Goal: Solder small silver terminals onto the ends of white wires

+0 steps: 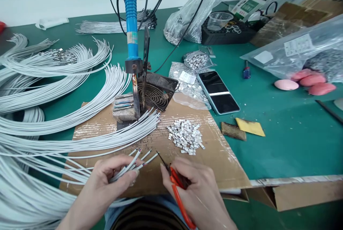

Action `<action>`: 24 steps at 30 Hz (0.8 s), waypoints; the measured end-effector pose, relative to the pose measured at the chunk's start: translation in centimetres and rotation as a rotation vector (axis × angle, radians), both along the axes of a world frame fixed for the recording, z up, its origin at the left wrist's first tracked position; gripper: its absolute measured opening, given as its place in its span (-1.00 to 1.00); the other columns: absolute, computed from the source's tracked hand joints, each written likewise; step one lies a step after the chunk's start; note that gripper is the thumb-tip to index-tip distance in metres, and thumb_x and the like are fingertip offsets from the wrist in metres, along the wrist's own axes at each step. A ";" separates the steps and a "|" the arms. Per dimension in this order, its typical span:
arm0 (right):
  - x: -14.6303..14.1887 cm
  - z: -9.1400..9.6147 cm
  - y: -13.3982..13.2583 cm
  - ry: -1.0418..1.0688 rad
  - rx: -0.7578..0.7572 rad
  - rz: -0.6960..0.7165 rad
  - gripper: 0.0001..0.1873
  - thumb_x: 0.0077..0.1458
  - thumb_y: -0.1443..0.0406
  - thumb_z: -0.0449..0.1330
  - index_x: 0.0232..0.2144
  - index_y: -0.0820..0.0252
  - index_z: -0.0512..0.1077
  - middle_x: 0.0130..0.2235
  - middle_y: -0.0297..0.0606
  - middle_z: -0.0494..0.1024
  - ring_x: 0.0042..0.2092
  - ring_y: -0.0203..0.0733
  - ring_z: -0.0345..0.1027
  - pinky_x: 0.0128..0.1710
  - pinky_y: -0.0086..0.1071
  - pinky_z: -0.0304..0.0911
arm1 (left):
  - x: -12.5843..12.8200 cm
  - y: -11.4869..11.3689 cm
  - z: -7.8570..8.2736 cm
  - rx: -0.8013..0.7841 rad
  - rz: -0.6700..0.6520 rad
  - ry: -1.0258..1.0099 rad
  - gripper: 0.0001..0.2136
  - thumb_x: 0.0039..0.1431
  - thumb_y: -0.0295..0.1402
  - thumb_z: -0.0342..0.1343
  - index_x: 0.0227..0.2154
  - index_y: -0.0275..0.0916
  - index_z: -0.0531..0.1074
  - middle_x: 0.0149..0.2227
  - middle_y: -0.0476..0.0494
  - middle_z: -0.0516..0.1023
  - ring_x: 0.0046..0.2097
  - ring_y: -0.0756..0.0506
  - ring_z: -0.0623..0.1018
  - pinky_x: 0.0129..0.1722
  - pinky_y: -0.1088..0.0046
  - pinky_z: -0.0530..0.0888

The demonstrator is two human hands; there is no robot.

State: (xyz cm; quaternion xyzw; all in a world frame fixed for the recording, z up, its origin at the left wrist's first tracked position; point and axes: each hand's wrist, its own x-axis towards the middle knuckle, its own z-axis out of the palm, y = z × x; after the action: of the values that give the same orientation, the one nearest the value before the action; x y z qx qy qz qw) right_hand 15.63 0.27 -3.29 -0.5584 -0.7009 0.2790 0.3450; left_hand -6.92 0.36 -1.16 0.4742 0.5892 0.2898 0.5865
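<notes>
My left hand [111, 178] is closed around a small bunch of white cables [134, 164], their stripped ends fanning up and right. My right hand [193, 187] grips red-handled tweezers [175, 181], the dark tips pointing at the cable ends. Both hands rest over a taped cardboard sheet [214, 158]. A pile of small metal connectors [185, 136] lies just beyond the right hand. A blue-handled soldering iron [131, 23] stands upright in a holder beside a small black fan [155, 92].
Long white cable bundles [53, 90] sweep across the left of the green table [289, 133]. A phone [218, 91], bags of parts [197, 60], a yellow sponge [250, 127], pink objects [312, 80] and boxes sit to the right. A cardboard strip [300, 187] lies at the front edge.
</notes>
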 end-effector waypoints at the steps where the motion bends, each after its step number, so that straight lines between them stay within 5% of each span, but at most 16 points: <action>1: 0.2 0.1 0.2 -0.018 0.001 -0.004 -0.52 0.24 0.36 0.13 -0.57 0.07 -0.07 -0.59 -0.51 0.05 -0.58 -0.38 -0.02 -0.57 -0.45 -0.04 | 0.1 0.1 0.1 -0.010 -0.001 -0.014 -0.77 0.22 -0.12 0.35 -0.14 -0.03 0.77 -0.31 -0.06 0.74 -0.28 -0.11 0.56 -0.26 0.45 0.46; 7: 0.8 1.2 0.7 -0.006 -0.102 0.021 -0.56 0.30 0.26 0.15 -0.55 0.06 0.03 -0.54 -0.46 0.19 -0.52 -0.33 0.10 -0.53 -0.44 0.06 | 0.5 0.2 0.6 -0.054 0.050 -0.089 -0.80 0.19 -0.12 0.38 -0.19 0.01 0.79 -0.37 -0.02 0.71 -0.30 -0.09 0.53 -0.29 0.47 0.43; 13: 0.5 2.1 1.3 0.047 -0.116 0.073 -0.58 0.28 0.28 0.14 -0.56 0.07 0.04 -0.54 -0.45 0.22 -0.53 -0.34 0.11 -0.55 -0.44 0.04 | 0.8 0.1 0.7 -0.016 0.019 -0.010 -0.83 0.19 -0.22 0.36 -0.20 -0.04 0.79 -0.21 -0.08 0.80 -0.10 -0.21 0.66 -0.06 0.40 0.49; 24: 0.8 2.7 1.8 -0.099 -0.138 0.167 -0.56 0.21 0.32 0.15 -0.58 0.08 -0.02 -0.56 -0.45 0.24 -0.53 -0.33 0.14 -0.52 -0.40 -0.02 | 1.0 -0.1 0.6 0.008 -0.038 0.011 -0.83 0.21 -0.22 0.35 -0.19 -0.04 0.79 -0.19 -0.05 0.82 -0.14 -0.19 0.68 -0.07 0.43 0.51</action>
State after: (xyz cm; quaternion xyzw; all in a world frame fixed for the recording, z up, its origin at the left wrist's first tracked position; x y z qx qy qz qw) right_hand 16.48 2.10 -0.55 -0.5335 -0.7404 0.3263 0.2463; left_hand -5.90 0.22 -0.61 0.4892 0.5823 0.2783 0.5866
